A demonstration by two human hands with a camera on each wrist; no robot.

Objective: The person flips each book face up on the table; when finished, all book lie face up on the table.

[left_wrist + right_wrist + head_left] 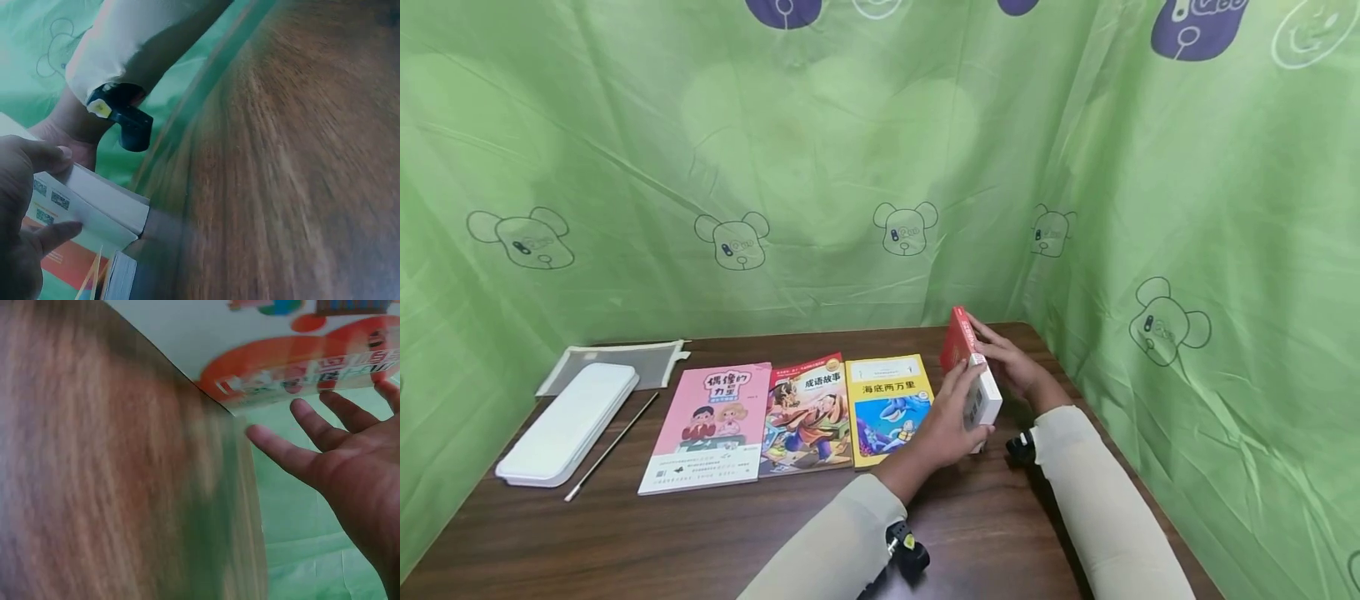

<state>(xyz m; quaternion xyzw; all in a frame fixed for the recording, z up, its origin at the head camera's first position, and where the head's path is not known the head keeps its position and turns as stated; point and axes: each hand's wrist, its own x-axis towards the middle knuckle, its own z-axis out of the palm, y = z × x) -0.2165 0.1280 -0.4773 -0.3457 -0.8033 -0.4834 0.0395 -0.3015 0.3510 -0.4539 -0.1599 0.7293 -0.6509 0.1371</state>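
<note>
A thick red-and-white book [958, 343] is raised on edge, tilted, at the right of the table. My left hand [942, 427] grips its near side, fingers over the cover and thumb at the near end. In the left wrist view, that hand's thumb and a finger [59, 236] lie on the book's white back with printed codes. From the far side, my right hand [1011, 362] touches the book with spread, fairly straight fingers. The right wrist view shows its fingertips along the edge of the white and orange cover [275, 362]. Just left lies a yellow book [889, 417] with a whale picture.
Beside the yellow book lie a red illustrated book [808, 412] and a pink book [707, 425]. Farther left are a thin brush [613, 446], a white case [568, 425] and a grey mesh pouch [617, 367]. Green curtain [820, 208] hangs behind and along the table's right edge.
</note>
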